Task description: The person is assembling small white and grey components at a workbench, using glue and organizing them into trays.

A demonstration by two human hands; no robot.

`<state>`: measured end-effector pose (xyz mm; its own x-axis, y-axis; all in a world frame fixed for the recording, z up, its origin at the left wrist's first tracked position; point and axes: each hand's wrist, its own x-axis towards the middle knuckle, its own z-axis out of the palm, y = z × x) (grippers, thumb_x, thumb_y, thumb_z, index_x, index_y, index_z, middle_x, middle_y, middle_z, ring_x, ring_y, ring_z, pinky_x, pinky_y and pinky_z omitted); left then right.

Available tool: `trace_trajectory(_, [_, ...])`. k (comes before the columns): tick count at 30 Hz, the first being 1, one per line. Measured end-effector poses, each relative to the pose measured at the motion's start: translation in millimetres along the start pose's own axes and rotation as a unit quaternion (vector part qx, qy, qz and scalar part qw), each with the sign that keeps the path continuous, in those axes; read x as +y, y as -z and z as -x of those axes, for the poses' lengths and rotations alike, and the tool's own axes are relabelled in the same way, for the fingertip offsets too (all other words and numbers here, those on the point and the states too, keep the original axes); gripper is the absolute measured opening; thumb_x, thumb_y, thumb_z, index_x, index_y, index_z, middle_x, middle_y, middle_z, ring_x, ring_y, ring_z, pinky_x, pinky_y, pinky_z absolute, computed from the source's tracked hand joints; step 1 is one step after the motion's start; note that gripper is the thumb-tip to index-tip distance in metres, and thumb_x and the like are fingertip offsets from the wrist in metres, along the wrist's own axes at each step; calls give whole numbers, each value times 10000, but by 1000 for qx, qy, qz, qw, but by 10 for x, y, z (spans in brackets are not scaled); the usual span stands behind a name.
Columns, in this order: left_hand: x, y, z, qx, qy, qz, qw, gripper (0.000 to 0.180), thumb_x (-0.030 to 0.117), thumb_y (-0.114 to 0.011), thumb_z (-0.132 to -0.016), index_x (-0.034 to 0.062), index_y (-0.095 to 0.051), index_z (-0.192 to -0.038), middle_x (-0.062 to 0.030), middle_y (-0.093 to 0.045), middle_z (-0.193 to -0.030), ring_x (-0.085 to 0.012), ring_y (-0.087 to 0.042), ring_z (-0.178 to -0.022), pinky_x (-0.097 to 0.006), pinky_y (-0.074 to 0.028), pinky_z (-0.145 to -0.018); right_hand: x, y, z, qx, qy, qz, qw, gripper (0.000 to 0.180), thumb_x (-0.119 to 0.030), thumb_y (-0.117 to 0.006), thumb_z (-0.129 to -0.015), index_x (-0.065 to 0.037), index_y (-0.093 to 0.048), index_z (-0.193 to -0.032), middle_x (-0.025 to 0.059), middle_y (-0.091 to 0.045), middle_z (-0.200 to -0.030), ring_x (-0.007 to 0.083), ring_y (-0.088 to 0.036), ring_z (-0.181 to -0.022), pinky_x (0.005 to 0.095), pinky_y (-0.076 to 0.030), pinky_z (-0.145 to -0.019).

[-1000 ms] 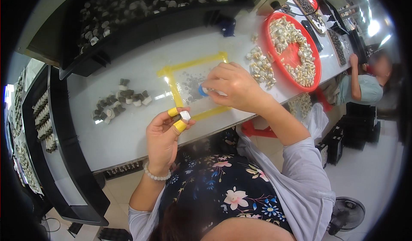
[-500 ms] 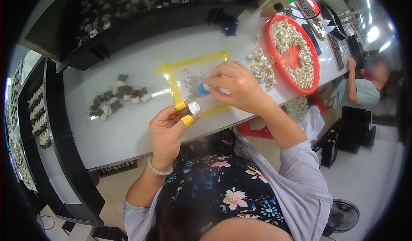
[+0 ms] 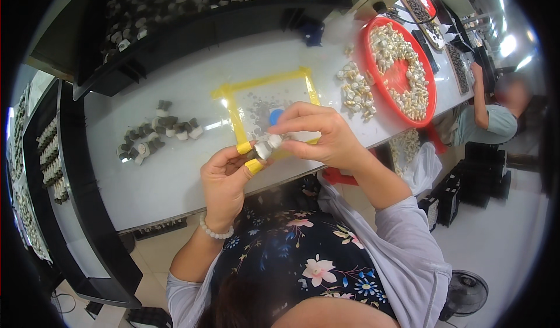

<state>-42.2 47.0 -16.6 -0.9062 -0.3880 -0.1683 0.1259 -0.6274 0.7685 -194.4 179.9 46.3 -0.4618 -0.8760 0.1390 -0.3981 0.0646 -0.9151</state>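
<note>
Grip of the left hand (image 3: 224,179) is narrow: thumb and finger, both in yellow wraps (image 3: 255,166), pinch a dark-and-white block (image 3: 262,151), its white end turned toward the right. Facing it, the right hand (image 3: 326,134) pinches a small white piece (image 3: 274,140) between thumb and finger, with the other fingers bent. White piece and block overlap in this view at the block's white end; whether they touch is too small to tell. Both are held over the counter (image 3: 192,182), near its front edge and the near side of a rectangle of yellow tape (image 3: 238,121).

Inside the tape, just beyond the fingertips of the right hand, is a blue disc (image 3: 276,116), with a scatter of dark specks (image 3: 256,109) beside it. Left of the tape lies a loose group of dark-and-white blocks (image 3: 166,127). To the right, a pile of pale pieces (image 3: 354,91) lies next to a red tray (image 3: 432,94), which has more pale pieces along its sides and a bare patch in the middle. A dark blue thing (image 3: 312,35) lies toward the back.

Above the counter's far side is a black bin (image 3: 204,56) with many blocks in it; at the left stands a black rack (image 3: 99,211). Farther right, a co-worker (image 3: 490,121) sits with one arm at the counter. On the floor, at the lower right, is a fan (image 3: 466,296).
</note>
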Motion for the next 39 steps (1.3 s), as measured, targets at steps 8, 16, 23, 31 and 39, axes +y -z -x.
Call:
trace_trajectory(8, [-7,-14,14,5,-1,-21,1000,249,-64,-614,-822,-70,-578,-1069,-162,-638,-1021,-252,-650,-889,-362,-545,-819,50,-79,47,-15,-4,-5,1000,268,-4,-685,-740,-14,-680,-1008,101,-632,-886,201,-610,-802,271,-474,-702])
trace_trajectory(16, [45,3,109,2,5,-109,994,213,-108,-572,-814,-81,-566,-1025,-169,-618,-1050,-246,-633,-941,-332,-522,-850,121,-24,148,-30,-7,-22,999,263,-27,-686,-764,-14,-672,-1027,116,-644,-894,213,-620,-819,284,-484,-717])
trace_trajectory(23, [520,664,513,157,-267,-625,716,255,-117,-596,-729,-43,-570,-972,-146,-611,-996,-252,-598,-887,-327,-481,-809,171,756,417,131,-41,412,901,154,-33,-680,-704,-28,-647,-854,102,-615,-877,265,-588,-864,347,-479,-751])
trace_trajectory(31, [659,698,549,216,-317,-730,565,516,5,-718,-650,-6,-498,-1116,-201,-507,-1122,-348,-479,-1051,-452,-392,-887,251,687,473,105,-97,451,881,259,-4,-644,-705,-35,-613,-961,104,-596,-890,261,-585,-885,337,-471,-756])
trace_trajectory(39, [680,203,-66,77,-256,-757,597,333,-10,-665,-690,-11,-584,-1013,-176,-493,-1121,-331,-505,-1007,-394,-429,-847,368,361,399,122,11,199,972,255,60,-602,-715,-19,-660,-950,107,-636,-974,250,-609,-913,318,-489,-758])
